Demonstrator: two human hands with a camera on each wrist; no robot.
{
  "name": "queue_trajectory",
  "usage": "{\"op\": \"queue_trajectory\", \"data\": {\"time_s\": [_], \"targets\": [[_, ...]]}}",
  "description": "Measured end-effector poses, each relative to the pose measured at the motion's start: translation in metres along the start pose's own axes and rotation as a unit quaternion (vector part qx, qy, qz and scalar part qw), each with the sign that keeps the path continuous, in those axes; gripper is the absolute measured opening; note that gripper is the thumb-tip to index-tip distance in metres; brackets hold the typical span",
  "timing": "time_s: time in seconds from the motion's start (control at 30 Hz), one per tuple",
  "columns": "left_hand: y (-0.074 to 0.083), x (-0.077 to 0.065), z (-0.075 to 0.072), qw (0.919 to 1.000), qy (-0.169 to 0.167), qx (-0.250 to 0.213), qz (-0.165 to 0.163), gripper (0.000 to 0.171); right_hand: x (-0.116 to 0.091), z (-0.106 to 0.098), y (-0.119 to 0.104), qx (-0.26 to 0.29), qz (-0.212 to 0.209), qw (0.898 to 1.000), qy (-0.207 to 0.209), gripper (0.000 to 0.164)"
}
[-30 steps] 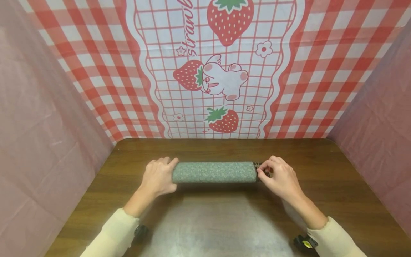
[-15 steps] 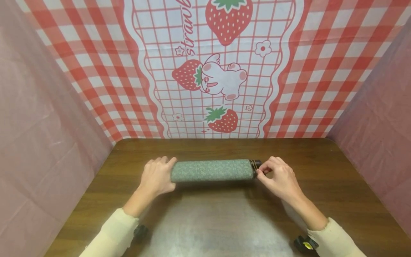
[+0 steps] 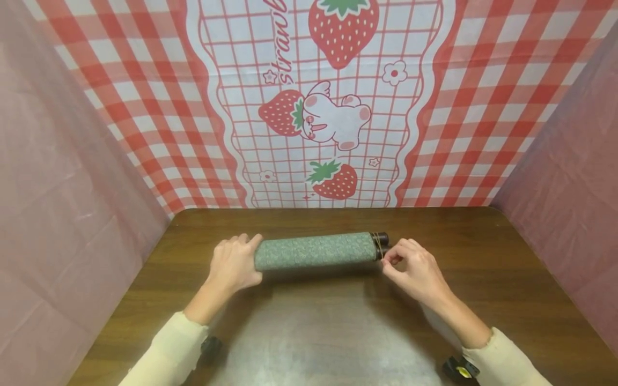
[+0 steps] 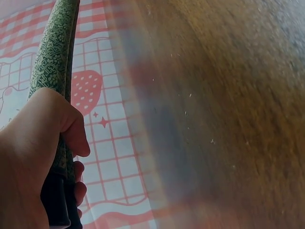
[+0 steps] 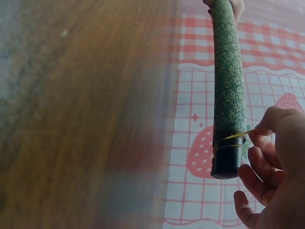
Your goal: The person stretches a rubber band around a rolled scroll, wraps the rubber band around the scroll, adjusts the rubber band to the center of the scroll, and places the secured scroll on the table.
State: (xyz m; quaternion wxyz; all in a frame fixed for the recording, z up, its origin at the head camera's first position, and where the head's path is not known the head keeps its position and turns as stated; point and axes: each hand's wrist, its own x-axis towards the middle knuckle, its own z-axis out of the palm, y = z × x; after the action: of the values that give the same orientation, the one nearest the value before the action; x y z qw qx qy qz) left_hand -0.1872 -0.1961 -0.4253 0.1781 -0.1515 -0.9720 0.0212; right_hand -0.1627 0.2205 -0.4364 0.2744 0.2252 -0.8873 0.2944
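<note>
A rolled-up scroll [image 3: 316, 251] in green patterned cloth lies level above the table, its two rolls side by side. Dark roller ends [image 3: 381, 237] stick out at its right. My left hand [image 3: 235, 264] grips the scroll's left end; in the left wrist view the thumb lies along it and dark roller ends [image 4: 56, 200] show below the palm. A thin yellow rubber band [image 5: 233, 136] loops round the right roller ends. Thumb and index finger of my right hand [image 3: 416, 269] pinch the band and pull it out a little, while the other fingers hang loosely curled near the roller ends.
The brown wooden table [image 3: 309, 332] reaches to a backdrop cloth [image 3: 333, 107] with red checks and strawberries. Pink curtains [image 3: 72, 177] hang on both sides. Dark wrist devices [image 3: 461, 369] show below both sleeves.
The scroll's right end has swung up and away, so the roller ends and rubber band show more. My right hand has shifted slightly left; my left hand keeps its grip.
</note>
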Motion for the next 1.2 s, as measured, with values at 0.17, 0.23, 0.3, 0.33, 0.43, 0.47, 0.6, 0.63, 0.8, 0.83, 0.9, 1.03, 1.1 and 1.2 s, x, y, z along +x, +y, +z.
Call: {"op": "queue_trajectory", "data": {"time_s": [0.17, 0.23, 0.3, 0.33, 0.43, 0.47, 0.6, 0.63, 0.8, 0.83, 0.9, 1.03, 1.1, 1.2], "targets": [[-0.001, -0.001, 0.001, 1.0, -0.003, 0.0, -0.002, 0.077, -0.001, 0.003, 0.0, 0.01, -0.025, 1.0, 0.008, 0.021], [-0.001, -0.001, 0.001, 1.0, -0.002, -0.001, -0.002, 0.077, -0.001, 0.004, 0.0, 0.017, -0.04, 0.999, 0.012, 0.022], [-0.001, -0.001, 0.001, 1.0, -0.001, -0.002, -0.002, 0.077, -0.001, 0.005, 0.0, 0.023, -0.053, 0.998, 0.014, 0.023], [-0.001, -0.001, 0.001, 1.0, -0.001, -0.002, -0.003, 0.078, -0.001, 0.005, 0.0, 0.025, -0.058, 0.998, 0.013, 0.023], [-0.001, -0.001, 0.001, 1.0, 0.0, -0.002, -0.006, 0.078, -0.002, 0.005, -0.001, 0.03, -0.056, 0.998, 0.009, 0.025], [-0.001, -0.001, 0.001, 1.0, 0.001, -0.002, -0.006, 0.078, -0.002, 0.005, -0.001, 0.03, -0.053, 0.998, 0.006, 0.026], [-0.001, -0.002, 0.001, 1.0, 0.006, -0.004, -0.006, 0.078, -0.003, 0.005, -0.005, 0.037, -0.036, 0.999, -0.004, 0.025], [0.0, -0.002, 0.001, 0.9999, 0.008, -0.004, -0.005, 0.077, -0.003, 0.005, -0.006, 0.04, -0.035, 0.999, -0.006, 0.025], [0.0, -0.003, 0.003, 0.9999, 0.013, -0.005, -0.003, 0.076, -0.005, 0.007, -0.009, 0.057, -0.036, 0.998, -0.01, 0.024], [-0.001, -0.003, 0.003, 0.9999, 0.014, -0.005, -0.003, 0.075, -0.005, 0.008, -0.01, 0.061, -0.036, 0.997, -0.012, 0.024], [0.0, -0.003, 0.004, 0.9999, 0.015, -0.004, -0.002, 0.076, -0.006, 0.009, -0.01, 0.069, -0.036, 0.997, -0.015, 0.024], [0.0, -0.003, 0.004, 0.9998, 0.019, -0.004, 0.0, 0.077, -0.006, 0.01, -0.01, 0.081, -0.043, 0.996, -0.016, 0.025], [0.001, -0.003, 0.003, 0.9998, 0.018, -0.004, 0.001, 0.077, -0.006, 0.011, -0.01, 0.092, -0.047, 0.995, -0.015, 0.026], [0.002, -0.003, 0.003, 0.9999, 0.013, -0.006, 0.001, 0.078, -0.005, 0.013, -0.012, 0.109, -0.058, 0.992, -0.015, 0.027]]}}
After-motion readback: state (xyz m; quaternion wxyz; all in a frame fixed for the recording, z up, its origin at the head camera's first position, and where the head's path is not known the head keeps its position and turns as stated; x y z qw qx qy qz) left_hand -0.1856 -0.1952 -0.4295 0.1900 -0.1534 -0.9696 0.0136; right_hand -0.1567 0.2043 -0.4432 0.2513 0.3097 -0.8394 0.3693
